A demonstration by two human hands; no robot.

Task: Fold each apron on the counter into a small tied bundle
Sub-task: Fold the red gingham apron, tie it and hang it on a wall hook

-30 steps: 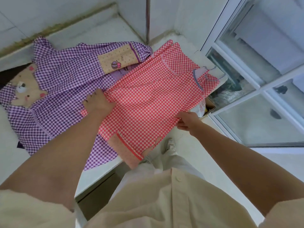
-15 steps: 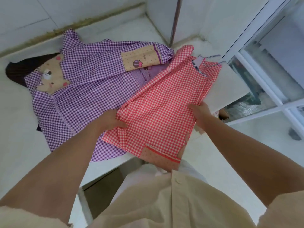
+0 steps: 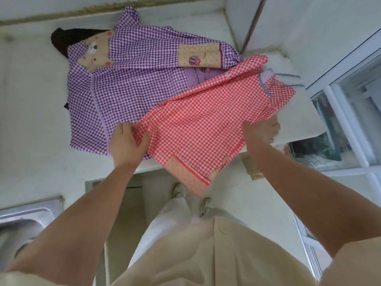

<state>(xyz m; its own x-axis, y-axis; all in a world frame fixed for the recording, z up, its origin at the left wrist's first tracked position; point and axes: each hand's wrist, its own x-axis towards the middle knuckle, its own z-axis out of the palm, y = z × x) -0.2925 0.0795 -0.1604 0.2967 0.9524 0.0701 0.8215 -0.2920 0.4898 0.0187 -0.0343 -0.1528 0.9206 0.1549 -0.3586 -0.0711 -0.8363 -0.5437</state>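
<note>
— How is your light?
— Soft, even daylight, brightest at the window (image 3: 354,120) on your right. The pale surface (image 3: 31,100) looks washed out, without hard glare.
— Shadows?
— Only faint ones beneath your forearms (image 3: 82,213) and under the surface's front edge.
— Sharpness?
— The red apron's (image 3: 195,131) checks read crisp mid-frame; your right hand (image 3: 260,131) is motion-smeared, the sink (image 3: 24,215) soft, and straight lines bow near the edges.

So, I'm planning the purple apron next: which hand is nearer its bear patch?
Left. The left hand grips the red apron below the bear patch; the right hand holds its far edge, well to the right.
</note>
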